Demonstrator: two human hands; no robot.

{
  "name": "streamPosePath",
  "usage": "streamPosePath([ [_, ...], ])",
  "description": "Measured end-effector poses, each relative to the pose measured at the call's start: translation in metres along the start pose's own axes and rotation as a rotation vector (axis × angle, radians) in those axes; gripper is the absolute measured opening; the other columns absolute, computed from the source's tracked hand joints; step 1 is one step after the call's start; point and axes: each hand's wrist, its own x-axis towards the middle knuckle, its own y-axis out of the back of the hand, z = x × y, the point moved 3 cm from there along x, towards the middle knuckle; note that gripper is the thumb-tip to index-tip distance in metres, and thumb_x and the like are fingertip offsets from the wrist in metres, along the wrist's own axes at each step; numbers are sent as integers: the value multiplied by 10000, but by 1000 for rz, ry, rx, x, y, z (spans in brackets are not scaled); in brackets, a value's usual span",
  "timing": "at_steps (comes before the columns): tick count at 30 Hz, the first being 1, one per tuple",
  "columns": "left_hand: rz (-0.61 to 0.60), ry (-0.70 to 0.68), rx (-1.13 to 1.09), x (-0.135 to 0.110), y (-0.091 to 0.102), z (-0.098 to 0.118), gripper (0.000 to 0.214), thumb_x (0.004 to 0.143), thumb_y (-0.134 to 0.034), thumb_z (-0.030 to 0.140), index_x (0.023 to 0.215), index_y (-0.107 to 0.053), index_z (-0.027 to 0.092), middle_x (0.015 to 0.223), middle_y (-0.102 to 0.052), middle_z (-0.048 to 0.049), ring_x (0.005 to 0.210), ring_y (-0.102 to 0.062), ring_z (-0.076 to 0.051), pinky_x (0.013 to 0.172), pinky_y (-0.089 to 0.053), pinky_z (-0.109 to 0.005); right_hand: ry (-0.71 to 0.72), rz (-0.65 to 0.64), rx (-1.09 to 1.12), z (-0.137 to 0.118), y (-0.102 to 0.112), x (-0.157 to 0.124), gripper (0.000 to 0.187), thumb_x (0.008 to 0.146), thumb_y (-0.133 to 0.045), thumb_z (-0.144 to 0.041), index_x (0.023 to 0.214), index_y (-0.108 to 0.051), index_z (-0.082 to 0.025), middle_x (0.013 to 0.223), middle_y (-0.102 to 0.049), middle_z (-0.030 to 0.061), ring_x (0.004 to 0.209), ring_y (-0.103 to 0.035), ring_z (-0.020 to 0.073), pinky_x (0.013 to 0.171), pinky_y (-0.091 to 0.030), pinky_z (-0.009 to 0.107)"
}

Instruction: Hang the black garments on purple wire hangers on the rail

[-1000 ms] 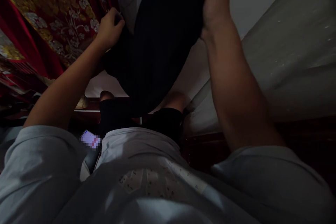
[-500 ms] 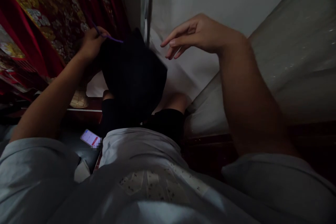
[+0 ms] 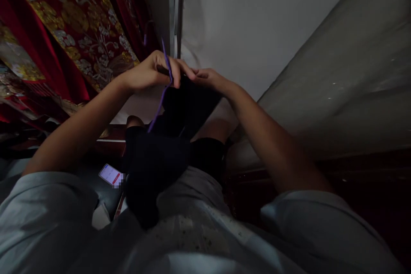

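Observation:
A piece of dark, nearly black cloth hangs from my hands and drapes over my lap and shirt. My left hand is closed at the upper edge of the cloth, with a thin purple cord running across its fingers and down onto the fabric. Fingertips of my right hand pinch the same upper edge, touching or almost touching the left fingers. Dim light hides the cloth's folds and exact shape.
A lit phone lies on a dark surface at my left, near a small pale object. Red curtains with gold and silver embroidery hang at the left. A pale wall stands ahead, with greyish sheeting at the right.
My right hand, apart from the cloth before, has come left and taken its edge. The left hand has moved right to meet it. The cloth now trails lower over my shirt.

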Motion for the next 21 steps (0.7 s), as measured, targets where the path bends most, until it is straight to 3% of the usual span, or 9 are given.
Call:
streamPosePath([
  [3,97,6,-88,-2,9,-2,30,708,-743,168,702,-714,174,1218,-735,-58,1253,-653,-336,1146,-462,-533,-135,-54,41,11,19,-17,480,625,-900,-580,617,-601,-205,611,-532,-15,632,-521,132,582,-426,255],
  [5,172,94,-111,-7,20,-9,85,750,-725,171,835,-719,171,1337,-690,-61,1287,-635,-330,1102,-501,-513,-181,-47,90,20,32,-27,478,574,-928,-555,608,-612,-198,599,-546,-15,590,-496,117,555,-400,249],
  [8,159,381,-46,-26,34,-26,304,932,-635,386,1188,-676,228,1382,-671,-80,1245,-661,-318,1025,-545,-505,-167,109,179,35,53,-36,419,606,-930,-516,678,-668,-197,657,-620,-2,620,-547,121,589,-437,256],
  [11,141,617,281,-52,43,-39,539,1019,-405,623,1152,-710,199,1203,-746,-104,1127,-702,-331,1006,-543,-506,-132,308,251,48,68,-38,372,658,-934,-461,751,-703,-184,717,-670,16,667,-587,122,632,-460,263],
  [13,164,607,569,-65,46,-41,554,1012,-385,602,1050,-740,178,1116,-757,-107,1086,-702,-336,1023,-528,-505,-143,384,248,52,71,-35,353,695,-931,-432,762,-703,-171,704,-668,25,660,-579,122,624,-452,269],
  [16,213,434,857,-72,45,-37,391,949,-451,382,1153,-732,204,1175,-742,-82,1139,-676,-325,1072,-501,-504,-166,415,199,50,68,-29,322,760,-896,-418,751,-701,-162,656,-633,21,602,-538,114,555,-404,266],
  [18,244,346,894,-73,48,-35,441,904,-472,293,1269,-708,221,1280,-719,-73,1219,-643,-320,1128,-464,-506,-159,430,138,44,66,-28,325,779,-879,-425,717,-693,-166,611,-581,3,549,-488,99,502,-343,257],
  [21,295,268,724,-75,62,-35,452,913,-551,336,1323,-700,219,1380,-682,-73,1266,-617,-325,1177,-423,-518,-92,464,16,34,70,-34,375,792,-856,-458,646,-650,-181,562,-486,-21,506,-400,83,472,-271,256],
])
